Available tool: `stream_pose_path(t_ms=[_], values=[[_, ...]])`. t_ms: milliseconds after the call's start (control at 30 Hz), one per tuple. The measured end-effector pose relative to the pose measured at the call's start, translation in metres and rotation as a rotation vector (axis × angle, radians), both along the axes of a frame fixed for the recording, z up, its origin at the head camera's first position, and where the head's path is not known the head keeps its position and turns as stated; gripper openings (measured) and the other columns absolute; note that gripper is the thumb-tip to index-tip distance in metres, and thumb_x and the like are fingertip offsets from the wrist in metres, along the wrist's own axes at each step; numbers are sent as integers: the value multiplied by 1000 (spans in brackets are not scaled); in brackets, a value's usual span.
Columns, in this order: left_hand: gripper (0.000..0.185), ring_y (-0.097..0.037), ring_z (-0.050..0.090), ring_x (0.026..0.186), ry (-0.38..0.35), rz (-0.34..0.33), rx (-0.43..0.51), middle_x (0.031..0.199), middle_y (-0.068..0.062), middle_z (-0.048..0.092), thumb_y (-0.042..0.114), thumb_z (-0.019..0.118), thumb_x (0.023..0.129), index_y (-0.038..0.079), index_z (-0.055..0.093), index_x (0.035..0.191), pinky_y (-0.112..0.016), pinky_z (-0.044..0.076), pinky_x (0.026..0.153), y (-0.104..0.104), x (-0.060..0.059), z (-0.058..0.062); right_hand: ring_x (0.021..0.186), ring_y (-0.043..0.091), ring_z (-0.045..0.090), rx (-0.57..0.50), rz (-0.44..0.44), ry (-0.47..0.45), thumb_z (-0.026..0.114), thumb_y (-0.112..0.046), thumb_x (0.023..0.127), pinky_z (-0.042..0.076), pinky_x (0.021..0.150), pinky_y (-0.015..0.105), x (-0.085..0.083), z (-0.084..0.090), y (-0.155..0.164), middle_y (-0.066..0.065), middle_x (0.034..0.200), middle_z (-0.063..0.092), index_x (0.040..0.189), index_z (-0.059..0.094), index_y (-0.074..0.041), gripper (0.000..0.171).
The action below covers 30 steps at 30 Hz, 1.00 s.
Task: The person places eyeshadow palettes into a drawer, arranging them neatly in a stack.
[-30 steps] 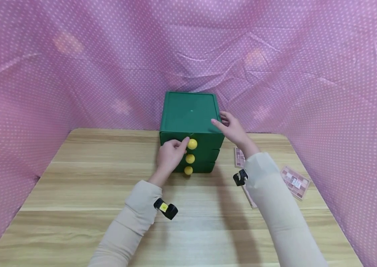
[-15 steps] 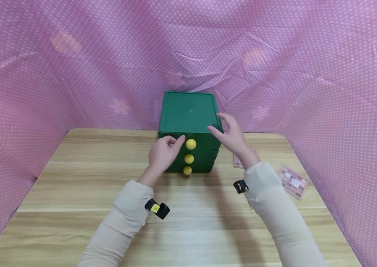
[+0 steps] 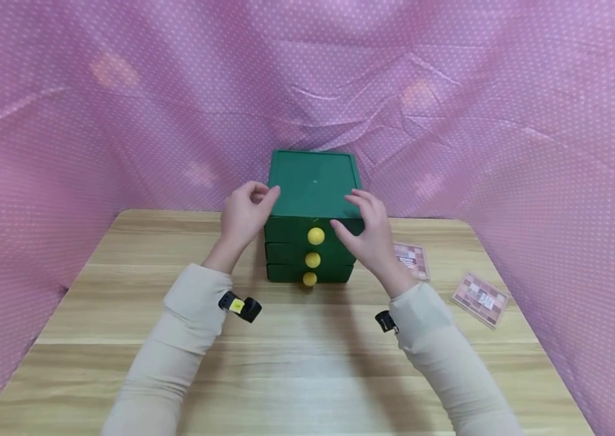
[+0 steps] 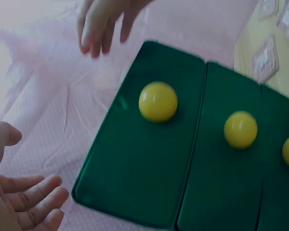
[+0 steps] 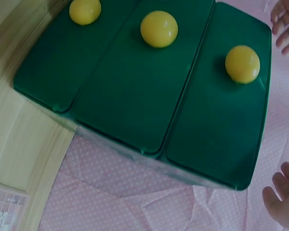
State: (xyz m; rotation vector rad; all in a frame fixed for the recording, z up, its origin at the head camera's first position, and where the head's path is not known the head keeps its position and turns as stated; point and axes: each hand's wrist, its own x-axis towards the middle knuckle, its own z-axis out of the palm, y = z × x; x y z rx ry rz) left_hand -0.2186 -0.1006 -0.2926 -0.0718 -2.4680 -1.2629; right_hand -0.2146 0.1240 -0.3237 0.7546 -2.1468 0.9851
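Note:
A small green drawer cabinet (image 3: pixel 315 181) stands at the back middle of the table, its three drawers pushed in. Each drawer front carries a round yellow knob; the top knob (image 3: pixel 316 236) shows clearly in every view. My left hand (image 3: pixel 244 212) is by the cabinet's top left front edge, fingers loosely bent and holding nothing. By the right front corner is my right hand (image 3: pixel 370 233), thumb and fingers spread with nothing between them. In the left wrist view, the left hand (image 4: pixel 29 197) appears beside the top drawer front, apart from it.
Two pink eyeshadow palettes, a nearer palette (image 3: pixel 482 299) and another palette (image 3: pixel 415 261) partly behind the right hand, lie on the wooden table (image 3: pixel 296 375) to the right. A third palette (image 4: pixel 266 60) shows in the left wrist view. Pink dotted cloth (image 3: pixel 204 109) surrounds the table.
My left hand has left the top knob and moved left and up to the cabinet's side. The right hand has come slightly forward along the right side.

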Motion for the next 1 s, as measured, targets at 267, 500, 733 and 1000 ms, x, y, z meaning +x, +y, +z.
stream_pose_path(t_ms=[267, 500, 733, 1000], values=[[36, -20, 52, 88, 47, -14, 87, 100, -7, 56, 33, 54, 83, 6, 57, 107, -32, 43, 75, -7, -35, -5, 101, 28, 43, -55, -12, 168, 68, -10, 72, 36, 86, 38, 12, -11, -10, 17, 105, 52, 101, 55, 6, 36], [38, -26, 46, 103, -1, -95, 210, 116, -12, 49, 24, 55, 84, 4, 51, 117, -35, 40, 84, -18, -59, -15, 90, 27, 49, -150, -57, 178, 68, -9, 71, 40, 78, 35, 14, -27, -27, 15, 94, 56, 94, 57, 8, 31], [36, -26, 46, 105, 29, -131, 328, 118, -15, 48, 16, 55, 85, 0, 50, 117, -31, 39, 86, -32, -71, -26, 84, 24, 50, -222, -96, 65, 67, -10, 73, 43, 73, 32, 19, -36, -47, 14, 89, 56, 94, 57, 6, 28], [41, -24, 42, 110, -70, -184, 418, 122, -18, 43, 17, 54, 86, 1, 46, 122, -31, 38, 88, -23, -75, -34, 78, 23, 52, -290, -175, -116, 66, -16, 76, 46, 68, 34, 23, -48, -55, 13, 86, 55, 93, 56, 5, 28]])
